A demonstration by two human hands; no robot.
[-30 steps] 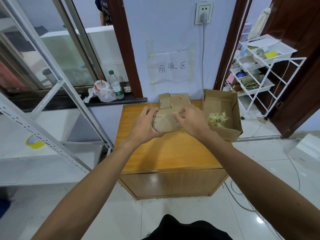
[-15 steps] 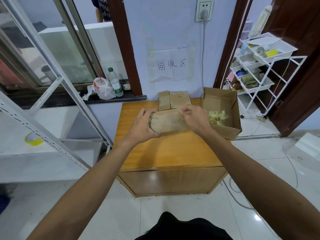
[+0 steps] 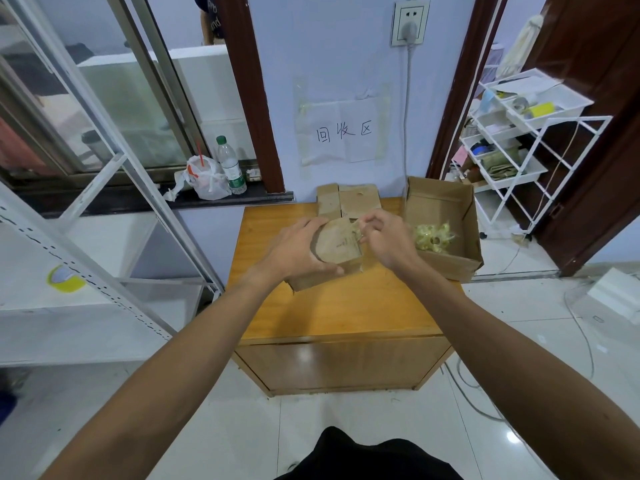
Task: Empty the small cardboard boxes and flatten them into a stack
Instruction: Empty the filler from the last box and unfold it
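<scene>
A small brown cardboard box [image 3: 337,245] is held above the wooden cabinet top [image 3: 346,306]. My left hand [image 3: 294,249] grips its left side, with the thumb along the lower front. My right hand [image 3: 384,237] pinches something small and pale at the box's upper right corner; I cannot tell exactly what it is. Behind them, against the wall, flattened cardboard pieces [image 3: 349,200] lie on the cabinet. At the right, a larger open cardboard box [image 3: 441,209] holds a heap of small yellowish plastic packets [image 3: 433,237].
A white wire shelf rack [image 3: 512,143] with trays stands at the right by a dark door. A metal shelf frame [image 3: 104,209] stands at the left. A water bottle [image 3: 230,166] and a plastic bag [image 3: 204,180] sit on the window ledge. Cables run across the tiled floor at the right.
The small box has tipped so that its face slants towards me and its lower edge hangs lower. My right hand has moved to the box's upper right corner and now pinches there.
</scene>
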